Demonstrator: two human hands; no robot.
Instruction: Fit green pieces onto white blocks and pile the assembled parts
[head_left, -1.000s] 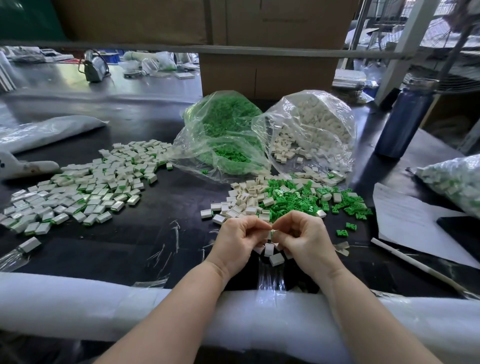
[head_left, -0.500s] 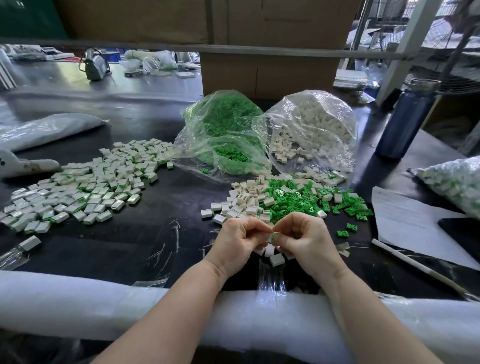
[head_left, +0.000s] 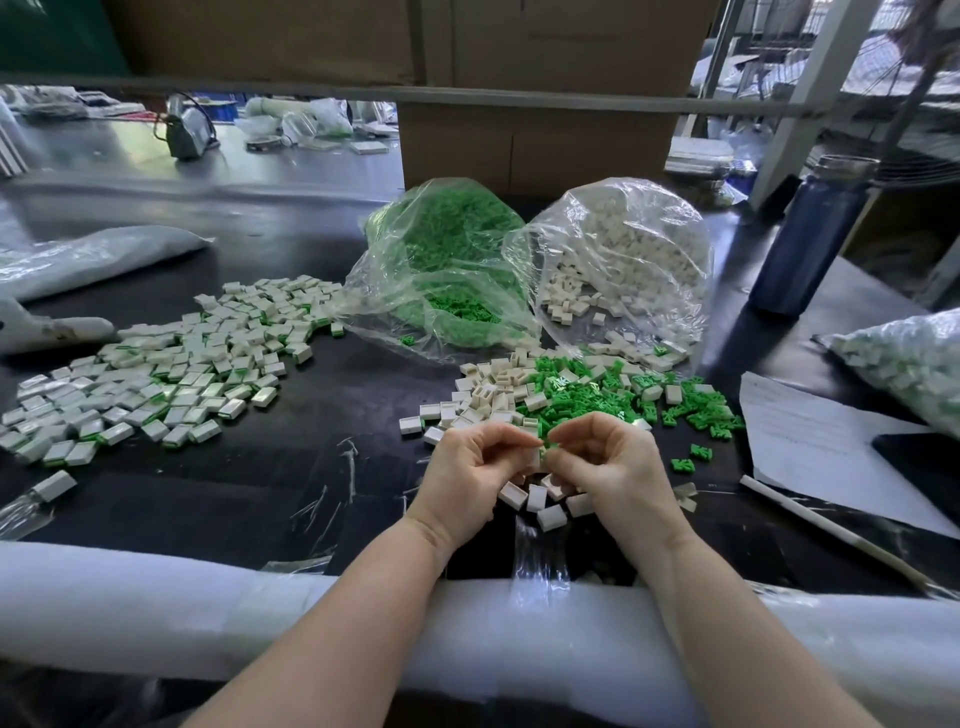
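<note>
Both grips are clenched on one small part: my left hand (head_left: 470, 470) pinches a white block (head_left: 535, 458) between thumb and fingertips, and my right hand (head_left: 605, 460) pinches the green piece (head_left: 544, 451) against it at the block's upper edge. The two hands meet just on the near side of the loose green pieces (head_left: 597, 400), above the desk (head_left: 322, 410).

Change over the last second: very little. The hands have lifted slightly and the fingertips have closed in on each other; only a sliver of green shows between them now. I read this as the press-in stroke under way. Whether the piece is fully seated is hidden by the fingers.

Around the landmark heap: unfitted white blocks (head_left: 493, 395) lie just to its left, a few more (head_left: 540, 501) lie under my hands on its near side. The bag of green pieces (head_left: 441, 270) and the bag of white blocks (head_left: 623, 260) lie open behind it. The pile of assembled parts (head_left: 166, 364) lies well to its left, unchanged across the three frames.

Judgement: one unit is nearly finished; it has yet to go to the pile. Plenty of stock remains, so the task is far from done.
</note>
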